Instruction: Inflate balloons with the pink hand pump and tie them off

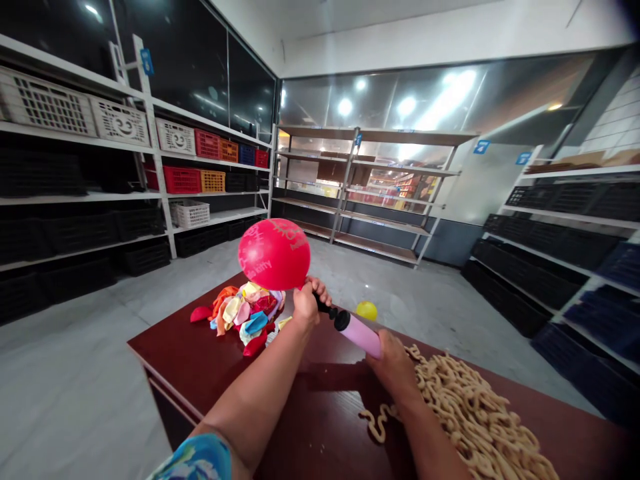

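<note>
A red balloon with pale printing is inflated above the table, its neck pointing down to my left hand. That hand is closed around the neck and the black end of a hand balloon pump; the exact join is hidden by my fingers. My right hand wraps round the pink barrel of the balloon pump, which is held at a slant over the table. Loose deflated balloons in several colours lie heaped to the left of my left hand.
The dark red-brown table carries a heap of beige rope-like strands on the right. Beyond its far edge is a yellow balloon. Shelves with crates line the left, more shelving stands right, and a rack is behind.
</note>
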{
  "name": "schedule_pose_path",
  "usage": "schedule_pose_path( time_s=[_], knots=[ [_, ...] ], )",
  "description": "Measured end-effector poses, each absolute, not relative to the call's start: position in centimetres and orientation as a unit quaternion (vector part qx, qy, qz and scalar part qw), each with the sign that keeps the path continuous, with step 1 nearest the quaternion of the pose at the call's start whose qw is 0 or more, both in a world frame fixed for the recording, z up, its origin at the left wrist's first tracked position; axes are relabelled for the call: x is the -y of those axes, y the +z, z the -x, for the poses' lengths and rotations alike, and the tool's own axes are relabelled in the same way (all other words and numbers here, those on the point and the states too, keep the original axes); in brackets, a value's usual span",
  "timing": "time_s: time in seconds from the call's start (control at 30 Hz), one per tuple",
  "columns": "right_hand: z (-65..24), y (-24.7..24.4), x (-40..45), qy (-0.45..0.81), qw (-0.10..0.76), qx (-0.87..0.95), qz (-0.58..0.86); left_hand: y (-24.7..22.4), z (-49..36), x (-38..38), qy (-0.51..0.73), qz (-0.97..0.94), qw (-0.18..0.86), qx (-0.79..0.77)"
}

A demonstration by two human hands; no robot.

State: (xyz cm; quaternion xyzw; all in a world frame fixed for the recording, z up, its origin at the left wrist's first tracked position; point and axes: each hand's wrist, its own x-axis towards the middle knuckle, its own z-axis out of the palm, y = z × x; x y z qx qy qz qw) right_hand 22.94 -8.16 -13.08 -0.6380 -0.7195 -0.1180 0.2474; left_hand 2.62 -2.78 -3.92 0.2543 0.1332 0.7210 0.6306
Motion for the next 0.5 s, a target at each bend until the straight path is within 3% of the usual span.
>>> schedule_pose_path(
  time_s=[0.23,0.5],
  knots=[
    [-25.5,-13.4,7.7,-0.13,0.189,0.666,0.71,-4.0,0.0,1.7,0.756,-0.229,0.602,-0.12],
    [-24.2,-13.1,8.4,-0.136,0.194,0.686,0.688,-5.4,-1.8,1.6,0.743,-0.228,0.617,-0.126]
  ],
)
